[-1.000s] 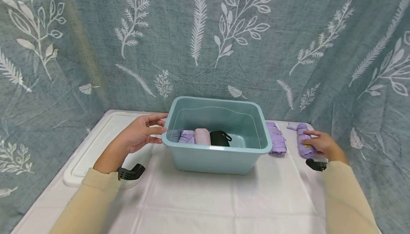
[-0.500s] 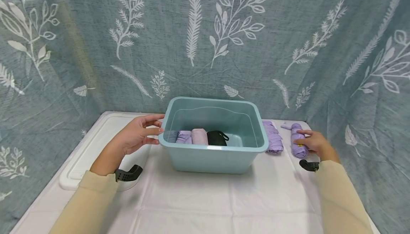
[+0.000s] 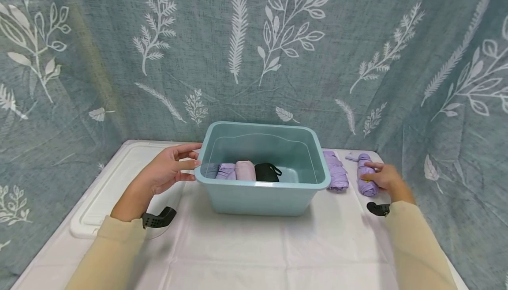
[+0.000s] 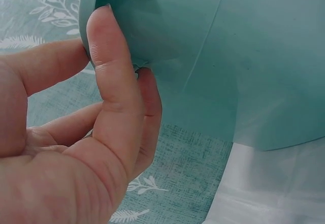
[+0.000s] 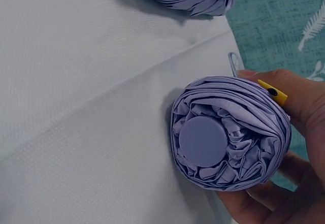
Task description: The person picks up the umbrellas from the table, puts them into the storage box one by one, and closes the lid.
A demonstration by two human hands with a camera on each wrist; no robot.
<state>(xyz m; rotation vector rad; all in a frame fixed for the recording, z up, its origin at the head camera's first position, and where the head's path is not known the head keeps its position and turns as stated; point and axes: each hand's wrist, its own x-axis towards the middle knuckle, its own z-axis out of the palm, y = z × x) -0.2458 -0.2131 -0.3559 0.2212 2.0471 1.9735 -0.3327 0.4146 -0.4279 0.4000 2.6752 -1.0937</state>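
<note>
My left hand (image 3: 168,171) holds the left end of a blue-green plastic bin (image 3: 258,199). In the left wrist view its thumb and fingers pinch the bin's rim (image 4: 87,26). At the right, my right hand (image 3: 386,179) grips a rolled purple folding umbrella (image 3: 367,176) lying on the table. The right wrist view shows the umbrella's round handle end (image 5: 203,141) and pleated cloth, with a small yellow tag (image 5: 272,92) near the thumb. Inside the bin lie rolled purple (image 3: 226,171) and pink (image 3: 245,171) bundles and a black one with a loop (image 3: 267,173).
Another purple folded umbrella (image 3: 336,173) lies against the bin's right side. A white lid (image 3: 107,201) lies flat at the left, partly under the left arm. A patterned blue-green curtain (image 3: 222,60) hangs behind the white-covered table (image 3: 230,254).
The head view has shifted slightly. My right hand and the umbrella in it have moved a little left, toward the bin. My left hand stays on the rim.
</note>
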